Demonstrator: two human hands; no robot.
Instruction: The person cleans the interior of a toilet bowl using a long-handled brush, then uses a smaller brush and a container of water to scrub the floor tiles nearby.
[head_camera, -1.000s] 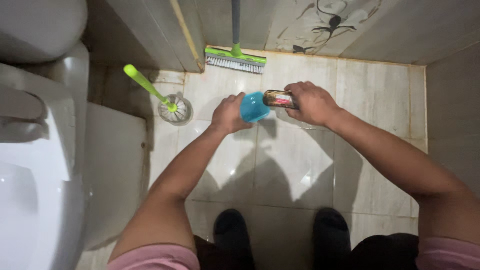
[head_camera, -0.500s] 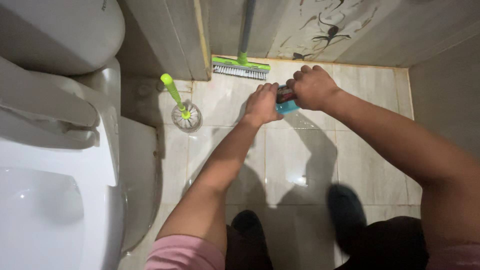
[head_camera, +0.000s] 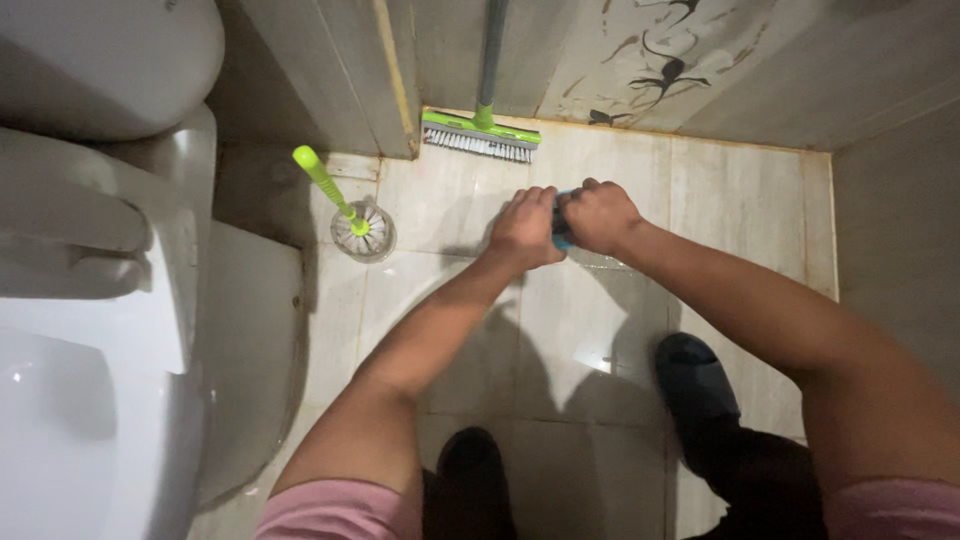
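Left hand: the left hand (head_camera: 525, 228) is curling its fingers (head_camera: 540, 199) around the left side of a small blue cup (head_camera: 561, 232), grasping it from that side.
Right hand: the right hand (head_camera: 598, 216) is closing over the cup from the right and above, knuckles up; whether it is also gripping something else inside the fist, I cannot tell.
Cup position: only a sliver of blue is showing in the gap between the two hands, so the cup is sitting pinched between them, held above the floor (head_camera: 590, 320) near the back wall.
Axis: too little of the cup is showing to say which way it is lying or tilting.
Nearer hand: both are touching it; the right is covering more of it.
Floor: pale glossy tiles are reflecting light, with a wet-looking sheen just below the hands.
Back edge: a green-headed scrub broom (head_camera: 478, 136) is leaning against the wall, bristles on the floor, near but apart from the hands.
Left side: a green toilet brush (head_camera: 336, 198) is standing tilted in its clear holder (head_camera: 364, 232), beside the white toilet (head_camera: 110, 300).
Room below: two dark shoes (head_camera: 695, 385) are standing on the tiles, well apart from the cup.
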